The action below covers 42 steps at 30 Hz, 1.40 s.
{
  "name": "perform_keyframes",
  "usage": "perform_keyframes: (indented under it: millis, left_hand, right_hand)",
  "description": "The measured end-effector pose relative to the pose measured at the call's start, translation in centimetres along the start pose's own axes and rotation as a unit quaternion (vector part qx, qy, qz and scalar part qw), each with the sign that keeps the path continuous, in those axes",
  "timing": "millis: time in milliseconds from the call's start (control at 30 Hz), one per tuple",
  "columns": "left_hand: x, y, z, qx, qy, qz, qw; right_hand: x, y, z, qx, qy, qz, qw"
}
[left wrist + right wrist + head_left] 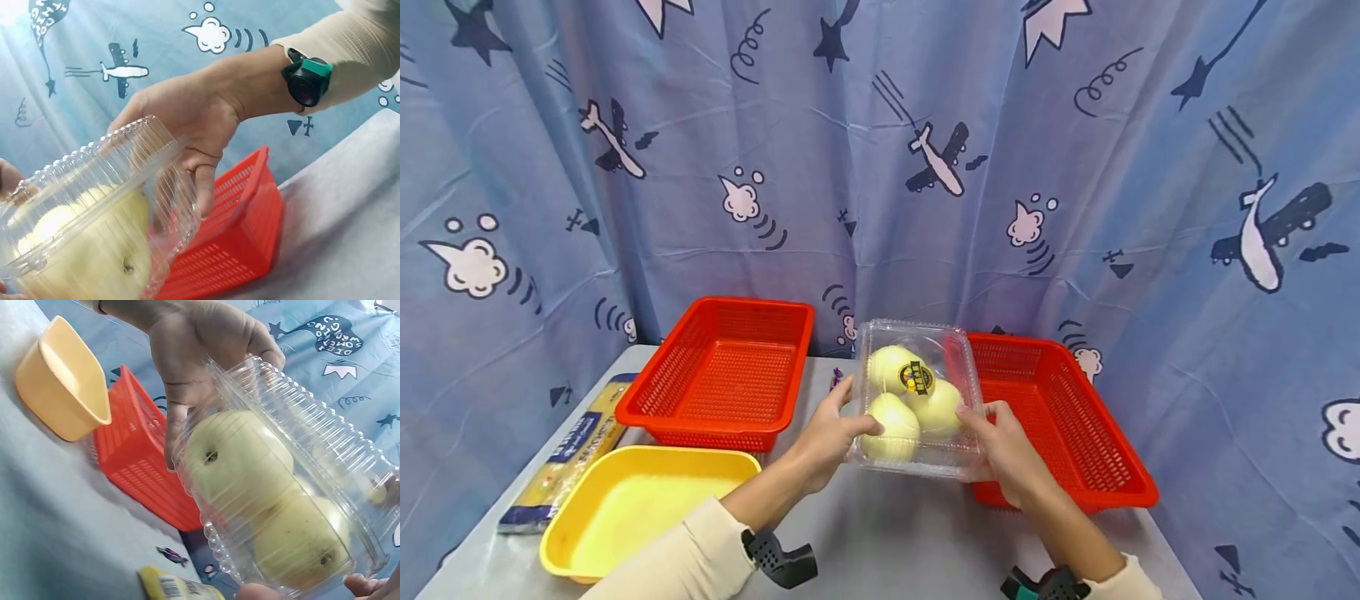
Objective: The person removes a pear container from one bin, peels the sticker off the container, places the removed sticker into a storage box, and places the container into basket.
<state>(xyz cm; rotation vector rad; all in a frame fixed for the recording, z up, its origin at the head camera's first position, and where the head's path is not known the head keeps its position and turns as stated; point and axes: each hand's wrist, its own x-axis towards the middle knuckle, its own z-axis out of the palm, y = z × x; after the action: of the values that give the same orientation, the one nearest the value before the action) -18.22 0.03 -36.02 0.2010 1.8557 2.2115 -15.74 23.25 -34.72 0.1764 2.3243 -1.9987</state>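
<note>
Between the two red baskets, at centre frame, both hands carry a clear clamshell box (919, 398) of pale round fruit above the tabletop (880, 533); left hand (827, 433) and right hand (1011, 450) each clasp a side. Setting it down likely needs level lowering

On my head view I see two red baskets: the left red basket (722, 375) and the right red basket (1067, 417) on the grey table (880, 533). A yellow tray (640, 508) sits near the left basket, a spaghetti packet (565, 458) beside it, before an airplane-print curtain (880, 167).
</note>
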Motion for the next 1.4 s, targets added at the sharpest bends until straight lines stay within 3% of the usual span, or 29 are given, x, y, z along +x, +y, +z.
perform_keyframes:
  millis: [200, 567, 767, 900, 1400]
  left_hand:
    - [-0.9, -1.7, -1.0, -0.001, 0.018, -0.002, 0.9998]
    - [-2.1, -3.8, -2.5, -0.016, 0.021, -0.009, 0.9996]
    - [-2.4, -5.3, -3.2, -0.006, 0.03, -0.01, 0.9995]
    - [-2.7, -6.3, -3.6, -0.006, 0.027, -0.015, 0.9995]
    - [-2.9, -8.9, -4.5, -0.023, 0.027, -0.022, 0.9991]
  right_hand:
    - [-0.3, 2.0, 1.6, -0.002, 0.015, -0.012, 1.0]
    - [-0.1, 5.0, 3.1, -0.003, 0.019, -0.032, 0.999]
    - [-0.2, 6.5, 3.8, -0.041, 0.032, -0.037, 0.998]
    - [-0.1, 7.8, 4.3, -0.055, 0.038, -0.031, 0.997]
    - [0.1, 10.7, 5.9, -0.028, 0.049, 0.001, 0.998]
